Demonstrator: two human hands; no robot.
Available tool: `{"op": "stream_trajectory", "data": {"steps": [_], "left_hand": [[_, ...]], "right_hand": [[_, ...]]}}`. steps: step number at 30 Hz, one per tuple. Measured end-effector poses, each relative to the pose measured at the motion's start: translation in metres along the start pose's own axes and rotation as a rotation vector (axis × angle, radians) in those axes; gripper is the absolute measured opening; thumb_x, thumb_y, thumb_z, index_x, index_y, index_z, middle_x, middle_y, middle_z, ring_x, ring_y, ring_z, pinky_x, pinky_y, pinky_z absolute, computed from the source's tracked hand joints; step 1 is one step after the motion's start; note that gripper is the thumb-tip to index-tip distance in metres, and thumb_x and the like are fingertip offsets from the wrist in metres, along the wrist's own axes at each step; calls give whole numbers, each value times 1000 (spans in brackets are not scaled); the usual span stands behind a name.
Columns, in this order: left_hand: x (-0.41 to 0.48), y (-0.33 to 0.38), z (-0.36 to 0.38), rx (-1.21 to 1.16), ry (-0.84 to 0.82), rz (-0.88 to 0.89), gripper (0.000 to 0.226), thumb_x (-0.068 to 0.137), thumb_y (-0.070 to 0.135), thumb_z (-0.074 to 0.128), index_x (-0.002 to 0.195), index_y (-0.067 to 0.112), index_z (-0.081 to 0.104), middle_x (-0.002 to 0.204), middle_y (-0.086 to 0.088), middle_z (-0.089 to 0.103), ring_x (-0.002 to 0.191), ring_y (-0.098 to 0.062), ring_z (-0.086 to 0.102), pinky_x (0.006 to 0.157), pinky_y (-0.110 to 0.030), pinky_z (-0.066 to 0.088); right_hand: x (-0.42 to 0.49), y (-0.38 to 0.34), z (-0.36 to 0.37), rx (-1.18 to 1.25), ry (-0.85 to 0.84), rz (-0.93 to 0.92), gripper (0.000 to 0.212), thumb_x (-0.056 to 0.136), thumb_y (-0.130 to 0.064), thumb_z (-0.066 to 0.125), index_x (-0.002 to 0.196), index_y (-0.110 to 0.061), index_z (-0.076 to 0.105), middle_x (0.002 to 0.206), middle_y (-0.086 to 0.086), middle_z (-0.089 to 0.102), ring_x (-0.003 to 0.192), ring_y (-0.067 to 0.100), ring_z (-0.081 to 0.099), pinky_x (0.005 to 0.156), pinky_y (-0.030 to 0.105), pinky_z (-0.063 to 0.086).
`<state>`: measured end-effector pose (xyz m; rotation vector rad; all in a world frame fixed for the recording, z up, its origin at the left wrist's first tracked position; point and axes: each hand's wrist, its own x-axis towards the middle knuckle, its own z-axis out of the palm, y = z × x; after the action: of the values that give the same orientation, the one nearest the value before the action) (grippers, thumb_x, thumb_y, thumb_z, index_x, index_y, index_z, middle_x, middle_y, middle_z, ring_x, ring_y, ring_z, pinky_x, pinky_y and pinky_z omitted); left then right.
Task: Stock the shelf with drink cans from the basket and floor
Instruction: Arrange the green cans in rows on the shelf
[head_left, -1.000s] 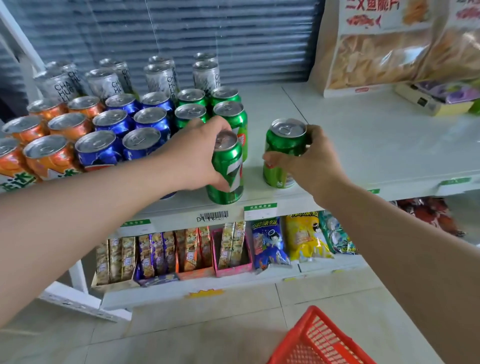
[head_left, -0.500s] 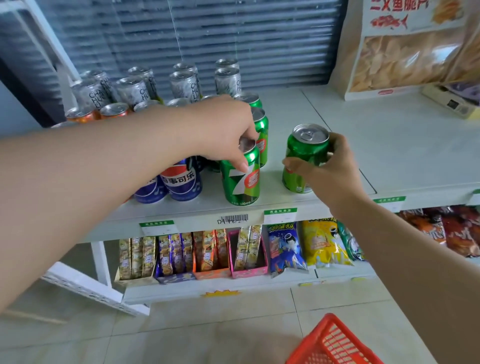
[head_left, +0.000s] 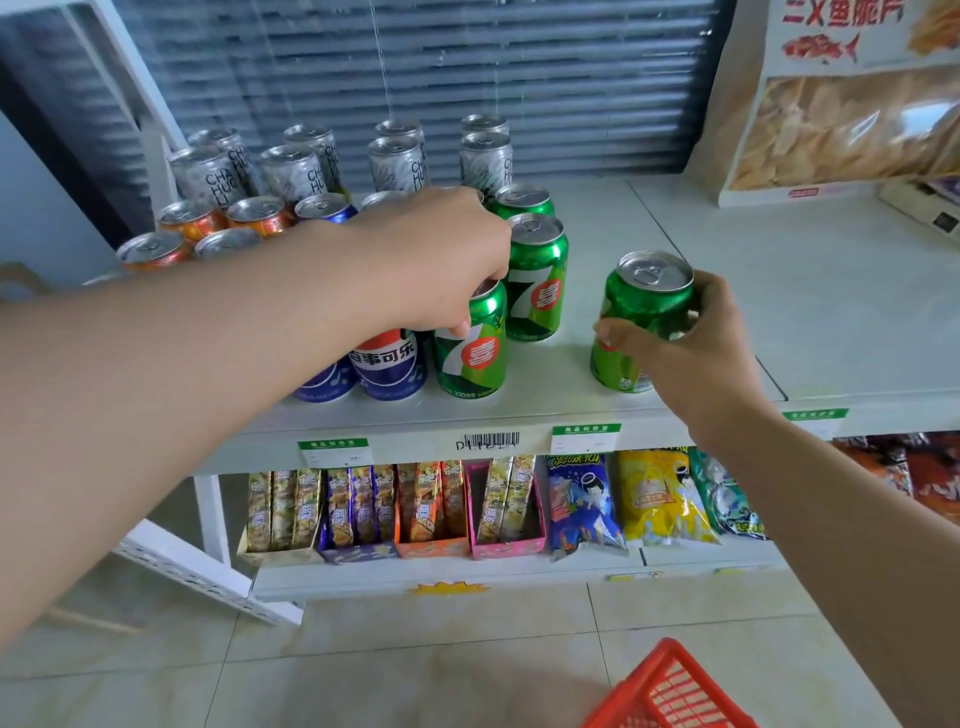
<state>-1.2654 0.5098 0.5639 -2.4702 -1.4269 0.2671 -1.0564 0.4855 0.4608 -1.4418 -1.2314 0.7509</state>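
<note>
On the shelf (head_left: 597, 234), both hands (head_left: 441, 260) (head_left: 696, 353) as before on 2 green cans (head_left: 467, 358) (head_left: 644, 306).

Brand marks on cans and a bag
The front green can (head_left: 470, 348) shows "7", "喜" and "330"; the blue can (head_left: 387, 364) reads "百事可乐"; silver cans (head_left: 208, 179) read "CHA"; the big snack bag (head_left: 841, 104) bears red "鱼脆片".

Bare shelf (head_left: 623, 234) lies between the can rows (head_left: 535, 275) and the snack bag (head_left: 831, 130).
</note>
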Motion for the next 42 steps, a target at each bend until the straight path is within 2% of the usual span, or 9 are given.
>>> {"op": "stream_trajectory", "data": {"steps": [2, 5, 9, 18, 23, 33, 38, 40, 42], "left_hand": [[-2, -3, 1, 7, 1, -14, 46, 73, 33, 77, 114, 17, 66, 70, 1, 40, 86, -30, 55, 64, -34, 47], [-5, -5, 2, 31, 8, -15, 41, 77, 32, 73, 114, 16, 65, 73, -2, 50, 81, -27, 52, 54, -27, 36], [-7, -5, 3, 22, 12, -34, 39, 80, 32, 71, 116, 16, 63, 65, 0, 40, 74, -23, 42, 45, -25, 20], [-12, -11, 9, -66, 8, -19, 37, 79, 32, 72, 111, 13, 67, 86, -9, 65, 88, -29, 57, 71, -35, 50], [-11, -11, 10, -70, 18, -6, 38, 78, 31, 73, 109, 10, 67, 104, -9, 70, 93, -30, 60, 78, -39, 53], [-13, -12, 9, -61, -8, -14, 39, 81, 34, 70, 116, 18, 64, 112, -3, 67, 98, -31, 54, 83, -41, 50], [-13, -11, 10, -35, 17, -14, 39, 81, 36, 70, 116, 19, 65, 108, -3, 67, 97, -30, 55, 74, -36, 49], [-14, -11, 10, -39, 20, -15, 39, 81, 35, 70, 116, 19, 65, 107, -4, 67, 95, -30, 55, 75, -37, 49], [-14, -12, 10, -57, 24, -23, 39, 81, 34, 71, 117, 19, 65, 104, -6, 67, 96, -30, 55, 73, -35, 48]], "right_hand": [[0, 1, 0, 6, 0, 1, 71, 69, -26, 85, 128, -22, 46, 98, -18, 54, 87, -6, 52, 72, 15, 43], [0, 1, 0, 10, -2, -2, 71, 70, -26, 85, 129, -22, 46, 104, -12, 56, 88, -6, 52, 71, 13, 42], [-1, 1, 1, 30, -1, 0, 71, 71, -23, 85, 129, -22, 45, 108, -8, 56, 87, -6, 52, 69, 13, 43], [-4, -3, 4, 47, -85, 24, 70, 69, -21, 86, 128, -24, 48, 106, -11, 60, 94, 0, 56, 68, 13, 44], [-9, -8, 25, 93, -228, 17, 67, 68, -19, 86, 124, -27, 50, 111, -7, 64, 103, 8, 60, 77, 19, 49], [-13, -11, 43, 157, -320, 45, 73, 72, -18, 84, 135, -23, 47, 115, -9, 64, 102, 3, 62, 87, 24, 55], [-14, -1, 26, -251, -348, 2, 89, 67, -38, 84, 143, -35, 37, 128, -3, 39, 111, 12, 48, 89, 28, 45], [-17, 3, 28, -273, -311, 18, 103, 57, -42, 88, 143, -33, 32, 124, -3, 38, 109, 13, 47, 89, 31, 47], [-16, 5, 35, -240, -237, -3, 96, 52, -43, 90, 130, -26, 37, 120, -3, 45, 106, 14, 49, 81, 24, 45]]}}
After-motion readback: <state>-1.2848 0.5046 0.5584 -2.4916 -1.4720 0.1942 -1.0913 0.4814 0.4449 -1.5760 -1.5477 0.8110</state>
